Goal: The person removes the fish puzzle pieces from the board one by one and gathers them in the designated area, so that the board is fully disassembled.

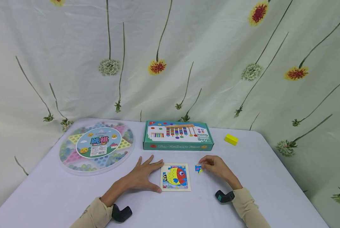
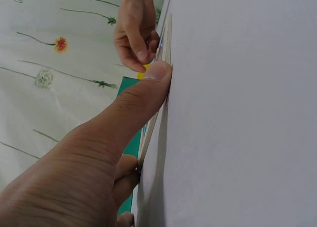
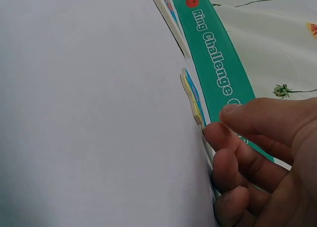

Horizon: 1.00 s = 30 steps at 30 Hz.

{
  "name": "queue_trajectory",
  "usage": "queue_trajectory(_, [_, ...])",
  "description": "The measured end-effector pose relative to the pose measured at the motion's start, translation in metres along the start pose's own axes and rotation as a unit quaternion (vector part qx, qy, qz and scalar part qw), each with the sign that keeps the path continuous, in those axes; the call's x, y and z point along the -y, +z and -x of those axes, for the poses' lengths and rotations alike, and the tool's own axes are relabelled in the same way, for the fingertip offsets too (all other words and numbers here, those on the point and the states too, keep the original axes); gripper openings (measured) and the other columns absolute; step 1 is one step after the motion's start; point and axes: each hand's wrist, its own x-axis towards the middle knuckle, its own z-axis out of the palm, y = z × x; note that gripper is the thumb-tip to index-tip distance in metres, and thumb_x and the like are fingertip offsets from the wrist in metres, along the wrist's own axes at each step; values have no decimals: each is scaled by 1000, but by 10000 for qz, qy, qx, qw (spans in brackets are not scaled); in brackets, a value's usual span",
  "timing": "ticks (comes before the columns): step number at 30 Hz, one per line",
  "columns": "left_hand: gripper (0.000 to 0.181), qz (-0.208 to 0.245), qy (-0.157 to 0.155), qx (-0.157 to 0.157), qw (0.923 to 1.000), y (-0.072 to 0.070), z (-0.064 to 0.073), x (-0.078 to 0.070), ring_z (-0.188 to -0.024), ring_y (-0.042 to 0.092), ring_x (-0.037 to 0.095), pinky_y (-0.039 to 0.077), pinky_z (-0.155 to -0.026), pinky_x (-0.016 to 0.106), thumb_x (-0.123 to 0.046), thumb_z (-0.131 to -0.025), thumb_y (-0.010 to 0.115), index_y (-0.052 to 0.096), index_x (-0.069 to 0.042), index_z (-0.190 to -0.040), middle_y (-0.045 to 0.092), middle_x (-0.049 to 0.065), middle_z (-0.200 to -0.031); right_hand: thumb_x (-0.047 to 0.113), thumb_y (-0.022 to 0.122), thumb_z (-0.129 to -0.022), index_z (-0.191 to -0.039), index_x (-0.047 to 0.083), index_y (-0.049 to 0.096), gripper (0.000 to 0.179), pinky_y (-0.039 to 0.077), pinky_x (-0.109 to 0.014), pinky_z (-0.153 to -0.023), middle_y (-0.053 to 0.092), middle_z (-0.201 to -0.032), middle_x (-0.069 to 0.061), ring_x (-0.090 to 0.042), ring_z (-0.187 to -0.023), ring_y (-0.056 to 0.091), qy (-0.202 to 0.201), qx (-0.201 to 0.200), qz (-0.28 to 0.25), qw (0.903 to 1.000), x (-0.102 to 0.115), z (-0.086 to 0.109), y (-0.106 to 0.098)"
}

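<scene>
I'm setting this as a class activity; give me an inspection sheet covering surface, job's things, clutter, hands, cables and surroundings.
Surface: white tabletop, no spills visible.
Job's things: fish puzzle in a pale frame; separate puzzle piece to its right.
Clutter: round marble game, Ring Challenge Game box, yellow block, all farther back.
Hands: left hand spread against the frame's left side; right hand has fingertips at the piece, grip unclear.
Cables: nothing seen.
Surroundings: flower-print cloth behind.
</scene>
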Motion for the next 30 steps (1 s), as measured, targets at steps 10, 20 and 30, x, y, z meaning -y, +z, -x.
queue_trajectory(10, [101,-28,16,27,10000,0,0,1,-147,7,34,-10,-113,63,-63,-63,77,40,-21,-147,35,-4,-154,8,65,-89,-101,6,69,13,48,-20,-63,60,-83,0,-15,-74,53,-534,123,374,9978,24,-10,15])
queue_trajectory(20, [101,-91,28,45,9999,0,-1,2,-147,7,33,-9,-112,63,-65,-64,76,40,-22,-147,34,-5,-154,9,67,-86,-113,8,67,27,46,-49,-97,63,-116,-6,-27,-111,53,-1031,957,373,9894,51,-24,42])
queue_trajectory(30, [102,-136,19,65,9999,1,-2,4,-147,8,34,-9,-112,64,-66,-63,76,39,-22,-148,34,-4,-154,8,68,-87,-113,11,70,27,44,-40,-96,62,-115,-3,-22,-112,49,-1232,1361,453,9820,57,-38,60])
